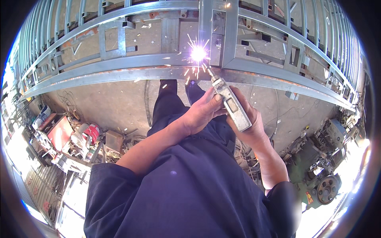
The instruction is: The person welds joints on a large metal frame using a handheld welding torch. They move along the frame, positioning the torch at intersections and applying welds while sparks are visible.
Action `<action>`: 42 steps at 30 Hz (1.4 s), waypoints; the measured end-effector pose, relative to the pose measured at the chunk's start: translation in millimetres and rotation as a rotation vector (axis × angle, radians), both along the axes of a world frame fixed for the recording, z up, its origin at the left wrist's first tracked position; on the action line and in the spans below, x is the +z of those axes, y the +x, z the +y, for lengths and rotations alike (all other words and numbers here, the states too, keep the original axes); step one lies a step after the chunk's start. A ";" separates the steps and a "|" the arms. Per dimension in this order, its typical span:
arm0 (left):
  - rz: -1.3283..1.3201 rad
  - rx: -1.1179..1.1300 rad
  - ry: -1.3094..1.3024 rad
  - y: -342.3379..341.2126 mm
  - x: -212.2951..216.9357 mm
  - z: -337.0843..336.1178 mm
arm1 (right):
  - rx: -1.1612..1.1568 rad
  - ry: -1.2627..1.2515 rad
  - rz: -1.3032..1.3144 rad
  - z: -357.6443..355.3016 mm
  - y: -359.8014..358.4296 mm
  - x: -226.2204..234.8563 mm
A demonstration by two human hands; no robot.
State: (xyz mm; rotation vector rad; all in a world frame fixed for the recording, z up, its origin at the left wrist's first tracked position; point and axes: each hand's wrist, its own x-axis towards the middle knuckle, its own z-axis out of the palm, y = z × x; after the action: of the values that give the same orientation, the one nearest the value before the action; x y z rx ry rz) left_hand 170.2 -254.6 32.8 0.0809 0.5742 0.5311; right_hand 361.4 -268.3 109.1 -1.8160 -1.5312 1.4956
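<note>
A pale, worn, blocky welding gun (235, 106) with a metal nozzle points up and to the left in front of my body. Below the nozzle, my left hand (203, 113) grips the side of the gun, thumb against its body. From the other side my right hand (249, 123) wraps round the rear of it; part of its fingers is hidden. Just past the tip, a bright violet-white welding arc (199, 54) throws sparks over a joint of the grey metal tube frame (166, 59). Glare hides the joint itself.
Rows of upright bars (43, 23) continue the frame toward the far side. At left lies a cluttered pile with a red box (59, 131). A green machine with a wheel (328, 189) stands at lower right. Cables (276, 111) lie on the concrete floor (119, 103).
</note>
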 end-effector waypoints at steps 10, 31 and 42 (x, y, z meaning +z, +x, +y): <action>0.025 -0.034 0.025 3.6 2.0 0.4 | -0.005 -0.004 0.021 5.3 -0.6 6.4; -0.013 -0.009 0.035 5.2 -1.6 -2.6 | 0.022 -0.009 -0.003 5.1 2.3 5.5; 0.018 -0.029 0.006 5.5 3.9 -0.8 | 0.012 0.001 0.007 8.3 1.4 8.3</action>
State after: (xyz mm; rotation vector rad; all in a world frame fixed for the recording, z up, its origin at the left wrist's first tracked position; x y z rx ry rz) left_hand 175.7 -255.5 36.8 0.0996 0.5880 0.5039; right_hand 362.8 -260.0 117.5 -1.8024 -1.5419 1.5052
